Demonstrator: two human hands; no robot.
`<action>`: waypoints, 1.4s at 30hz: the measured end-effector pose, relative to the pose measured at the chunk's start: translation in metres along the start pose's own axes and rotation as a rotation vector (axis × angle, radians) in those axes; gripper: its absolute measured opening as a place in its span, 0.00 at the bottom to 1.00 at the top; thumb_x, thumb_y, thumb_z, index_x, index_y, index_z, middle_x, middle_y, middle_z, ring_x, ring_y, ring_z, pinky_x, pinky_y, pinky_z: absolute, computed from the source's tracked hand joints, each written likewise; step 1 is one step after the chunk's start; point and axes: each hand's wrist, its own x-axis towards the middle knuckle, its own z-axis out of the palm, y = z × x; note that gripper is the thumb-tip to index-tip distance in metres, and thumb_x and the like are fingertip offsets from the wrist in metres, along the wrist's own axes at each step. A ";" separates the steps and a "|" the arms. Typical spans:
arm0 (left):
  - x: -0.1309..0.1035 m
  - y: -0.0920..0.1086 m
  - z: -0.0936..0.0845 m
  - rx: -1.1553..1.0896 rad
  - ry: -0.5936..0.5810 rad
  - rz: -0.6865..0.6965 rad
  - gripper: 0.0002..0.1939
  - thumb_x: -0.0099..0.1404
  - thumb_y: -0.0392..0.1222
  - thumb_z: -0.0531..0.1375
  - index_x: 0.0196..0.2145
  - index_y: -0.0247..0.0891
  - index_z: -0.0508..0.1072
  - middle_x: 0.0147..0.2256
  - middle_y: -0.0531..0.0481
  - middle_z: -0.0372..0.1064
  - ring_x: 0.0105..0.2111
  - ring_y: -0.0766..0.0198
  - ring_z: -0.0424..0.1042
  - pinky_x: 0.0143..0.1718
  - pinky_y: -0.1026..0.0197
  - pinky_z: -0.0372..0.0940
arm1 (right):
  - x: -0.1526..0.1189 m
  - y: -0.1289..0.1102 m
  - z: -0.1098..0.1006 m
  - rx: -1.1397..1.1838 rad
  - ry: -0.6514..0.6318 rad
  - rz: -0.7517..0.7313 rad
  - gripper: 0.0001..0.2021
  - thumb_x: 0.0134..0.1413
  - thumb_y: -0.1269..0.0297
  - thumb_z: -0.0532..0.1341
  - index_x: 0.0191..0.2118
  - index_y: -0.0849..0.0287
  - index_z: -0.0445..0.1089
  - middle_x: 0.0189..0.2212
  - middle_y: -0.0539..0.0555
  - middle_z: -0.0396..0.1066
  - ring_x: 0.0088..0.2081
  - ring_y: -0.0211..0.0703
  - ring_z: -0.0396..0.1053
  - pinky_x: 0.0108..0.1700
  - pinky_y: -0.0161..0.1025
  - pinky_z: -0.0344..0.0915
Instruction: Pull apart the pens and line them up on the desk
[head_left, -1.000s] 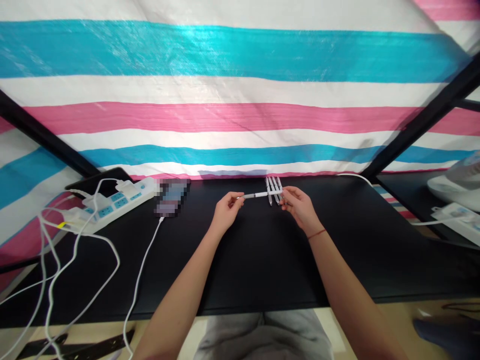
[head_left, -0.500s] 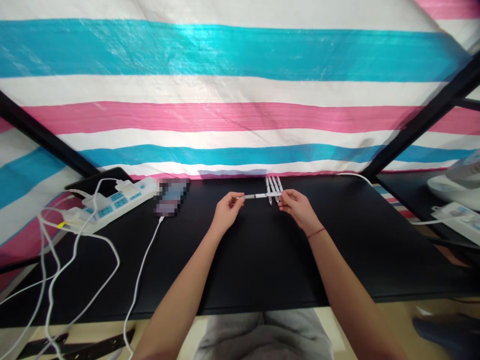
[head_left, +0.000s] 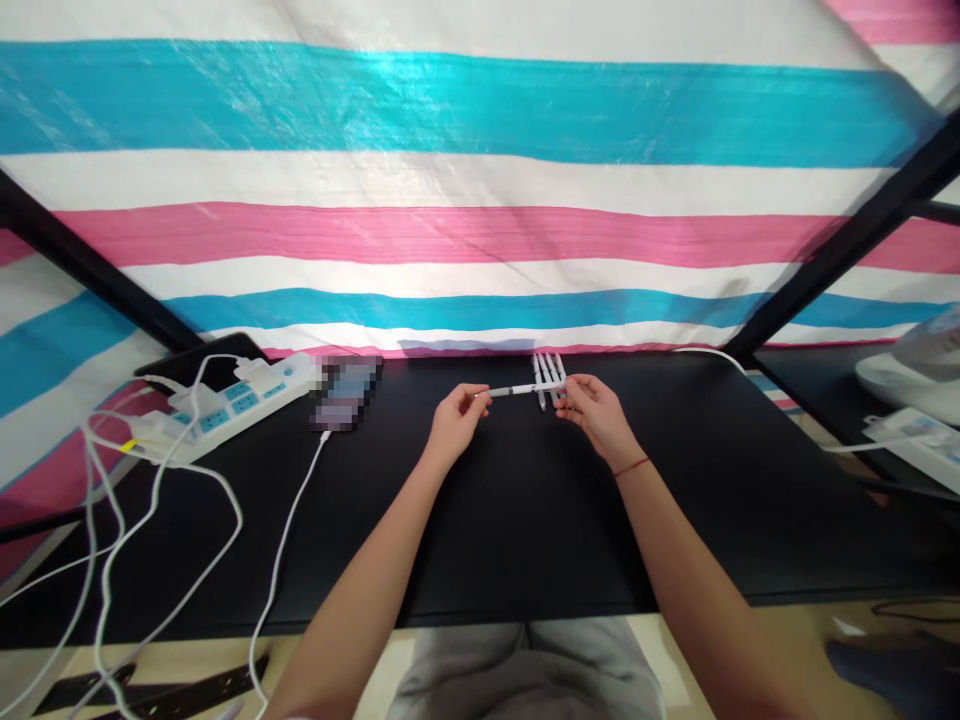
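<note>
A slim white pen (head_left: pixel 523 389) with a grey section is held level above the black desk (head_left: pixel 525 510). My left hand (head_left: pixel 457 418) pinches its left end between thumb and fingers. At the other end, my right hand (head_left: pixel 596 412) has its fingertips closed on the pen, and a thin red string circles that wrist. Behind the held pen, several white pens (head_left: pixel 548 366) lie side by side on the desk, pointing away from me. Their near ends are partly covered by the held pen and my right fingers.
A white power strip (head_left: pixel 247 400) with plugs and looping white cables stands at the left. Near it lies a blurred-out phone (head_left: pixel 346 392) on a charging cable. Striped sheeting (head_left: pixel 480 235) hangs behind the desk. Another white power strip (head_left: pixel 919 440) sits at far right.
Both hands keep their hold on the pen, which now tilts very slightly, its right end a touch higher. The view has shifted a little.
</note>
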 end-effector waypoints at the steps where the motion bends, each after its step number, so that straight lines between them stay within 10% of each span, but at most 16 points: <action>1: 0.000 -0.001 0.000 0.000 -0.002 0.001 0.16 0.60 0.50 0.59 0.41 0.36 0.72 0.31 0.49 0.71 0.28 0.66 0.70 0.34 0.62 0.65 | 0.000 0.001 0.000 -0.009 0.001 0.008 0.17 0.40 0.53 0.69 0.33 0.59 0.68 0.29 0.49 0.71 0.27 0.36 0.71 0.29 0.34 0.71; 42: -0.005 -0.003 0.006 0.079 -0.012 0.039 0.14 0.60 0.49 0.59 0.40 0.38 0.72 0.29 0.49 0.71 0.32 0.63 0.72 0.38 0.59 0.67 | 0.004 0.004 -0.002 0.149 0.048 0.009 0.14 0.39 0.57 0.71 0.30 0.58 0.70 0.28 0.50 0.73 0.31 0.37 0.72 0.36 0.35 0.72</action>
